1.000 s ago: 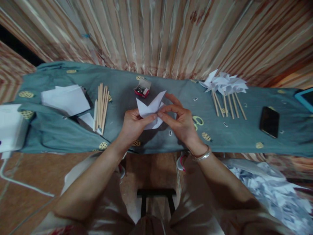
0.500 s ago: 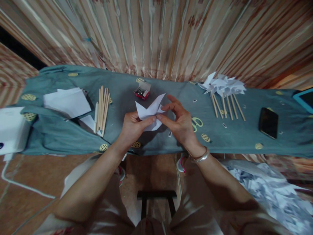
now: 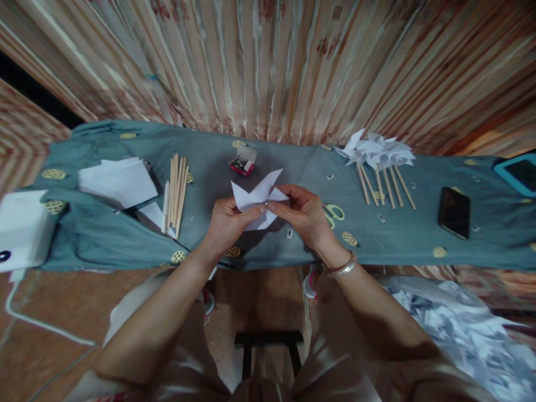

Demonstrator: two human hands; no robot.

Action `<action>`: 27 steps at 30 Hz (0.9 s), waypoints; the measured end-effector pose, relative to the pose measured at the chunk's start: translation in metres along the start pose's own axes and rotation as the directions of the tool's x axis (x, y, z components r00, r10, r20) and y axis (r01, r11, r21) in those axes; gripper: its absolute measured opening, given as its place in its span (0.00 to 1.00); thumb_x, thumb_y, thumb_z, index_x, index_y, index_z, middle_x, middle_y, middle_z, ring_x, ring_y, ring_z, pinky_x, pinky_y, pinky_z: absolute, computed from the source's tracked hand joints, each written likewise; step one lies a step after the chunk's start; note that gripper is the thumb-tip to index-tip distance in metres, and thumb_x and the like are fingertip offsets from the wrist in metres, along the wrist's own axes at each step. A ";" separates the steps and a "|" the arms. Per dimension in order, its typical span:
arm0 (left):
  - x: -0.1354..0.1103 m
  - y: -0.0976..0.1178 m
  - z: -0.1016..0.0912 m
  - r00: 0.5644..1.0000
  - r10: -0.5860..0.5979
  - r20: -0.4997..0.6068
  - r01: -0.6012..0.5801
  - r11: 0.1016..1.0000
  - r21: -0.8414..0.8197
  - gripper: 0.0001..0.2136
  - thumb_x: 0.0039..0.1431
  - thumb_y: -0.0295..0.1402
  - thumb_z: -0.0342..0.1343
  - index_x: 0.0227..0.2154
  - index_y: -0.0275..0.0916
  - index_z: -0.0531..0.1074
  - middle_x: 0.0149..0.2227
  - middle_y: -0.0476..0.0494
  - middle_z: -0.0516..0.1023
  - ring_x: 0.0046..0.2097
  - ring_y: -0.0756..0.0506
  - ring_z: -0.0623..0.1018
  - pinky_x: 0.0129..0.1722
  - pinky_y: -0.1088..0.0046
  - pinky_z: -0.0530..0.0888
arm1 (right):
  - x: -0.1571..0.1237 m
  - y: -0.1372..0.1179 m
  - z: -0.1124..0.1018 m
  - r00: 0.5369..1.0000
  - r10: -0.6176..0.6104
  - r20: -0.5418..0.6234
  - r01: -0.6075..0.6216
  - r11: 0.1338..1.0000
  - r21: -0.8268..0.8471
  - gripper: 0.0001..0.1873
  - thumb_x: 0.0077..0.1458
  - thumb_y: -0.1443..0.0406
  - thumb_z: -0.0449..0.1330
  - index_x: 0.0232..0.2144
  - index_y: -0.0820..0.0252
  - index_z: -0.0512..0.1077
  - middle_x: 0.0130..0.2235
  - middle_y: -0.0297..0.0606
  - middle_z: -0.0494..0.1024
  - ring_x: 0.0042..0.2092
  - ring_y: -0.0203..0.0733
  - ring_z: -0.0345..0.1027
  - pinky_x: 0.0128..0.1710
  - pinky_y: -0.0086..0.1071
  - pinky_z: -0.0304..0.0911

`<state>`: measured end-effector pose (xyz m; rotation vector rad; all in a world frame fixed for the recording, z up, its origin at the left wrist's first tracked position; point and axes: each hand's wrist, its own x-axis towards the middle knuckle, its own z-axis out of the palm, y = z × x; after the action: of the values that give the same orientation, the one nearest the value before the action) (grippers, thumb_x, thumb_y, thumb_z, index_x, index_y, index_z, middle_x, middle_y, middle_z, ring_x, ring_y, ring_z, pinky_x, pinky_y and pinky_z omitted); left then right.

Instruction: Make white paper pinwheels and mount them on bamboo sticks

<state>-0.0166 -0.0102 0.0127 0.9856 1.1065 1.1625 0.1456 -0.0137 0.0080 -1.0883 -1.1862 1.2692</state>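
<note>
White paper pinwheel [image 3: 258,196] over teal tablecloth [image 3: 209,184], your left hand [image 3: 229,221] and right hand [image 3: 309,218] pinch its centre by a tiny pinhead [image 3: 266,204], apparently mid-pinning, next move calling for steady pressure.

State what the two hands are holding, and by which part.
A folded white paper: the left hand grips its left side, the right hand its right, thumbs almost meeting at the middle.

No word, number or brand can be read. Small white rectangles [image 3: 290,234] with dark marks, possibly lettering, are scattered over the green tablecloth [image 3: 404,237], too tiny to decipher. The small red box [image 3: 247,172] shows no legible print.
</note>
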 end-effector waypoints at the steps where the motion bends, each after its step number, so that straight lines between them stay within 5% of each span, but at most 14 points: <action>1: 0.000 -0.001 0.000 1.000 -0.001 0.001 0.001 1.000 -0.001 0.12 0.33 0.36 0.73 0.24 0.38 0.82 0.27 0.48 0.83 0.29 0.47 0.78 0.32 0.71 0.76 | 0.000 -0.001 0.001 1.000 -0.001 -0.008 0.001 1.000 -0.001 0.18 0.40 0.55 0.74 0.34 0.56 0.78 0.31 0.32 0.80 0.32 0.37 0.72 0.34 0.34 0.69; 27: 0.008 -0.004 0.003 0.998 -0.036 -0.059 0.039 0.998 0.042 0.15 0.33 0.39 0.73 0.25 0.37 0.82 0.25 0.47 0.82 0.27 0.48 0.76 0.30 0.72 0.73 | 0.006 0.006 0.009 0.992 0.065 -0.106 -0.058 0.996 0.074 0.18 0.35 0.54 0.75 0.25 0.56 0.76 0.27 0.30 0.77 0.29 0.36 0.67 0.32 0.32 0.65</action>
<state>-0.0129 -0.0027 0.0078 0.9655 1.1959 1.1468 0.1358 -0.0080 0.0027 -1.1344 -1.0265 1.2735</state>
